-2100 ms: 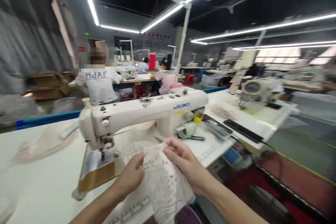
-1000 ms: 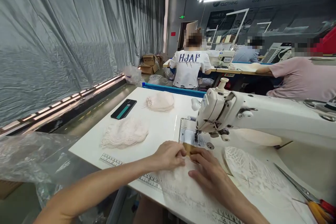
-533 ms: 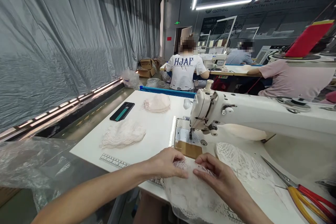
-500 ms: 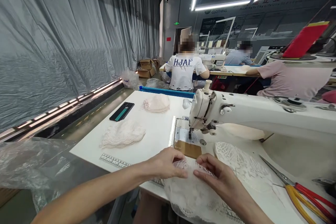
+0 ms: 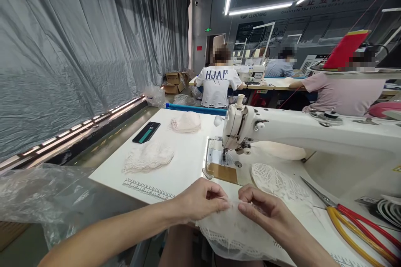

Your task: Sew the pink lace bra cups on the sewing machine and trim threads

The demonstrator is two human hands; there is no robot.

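A piece of white lace fabric [image 5: 232, 235] hangs over the front edge of the sewing table, its scalloped border lowest. My left hand [image 5: 208, 200] pinches its upper edge between thumb and fingers. Close by on the right, my right hand [image 5: 263, 206] pinches the same edge, with a small gap between the two hands. Just beyond them stands a white sewing machine [image 5: 300, 127], its presser foot [image 5: 224, 155] above the metal plate. No fabric shows under the foot. More white lace [image 5: 278, 181] lies right of the needle area.
Scissors [image 5: 341, 212] with red and yellow handles lie at the right. On the left of the white table [image 5: 184, 162] are folded lace [image 5: 148, 157], a pale fabric bundle [image 5: 186, 122] and a phone [image 5: 146, 132]. Several co-workers sit beyond; one wears a white shirt [image 5: 216, 85].
My hands have shifted slightly along the lace edge and its upper part is drawn flatter between them. The camera view has turned a little to the right.
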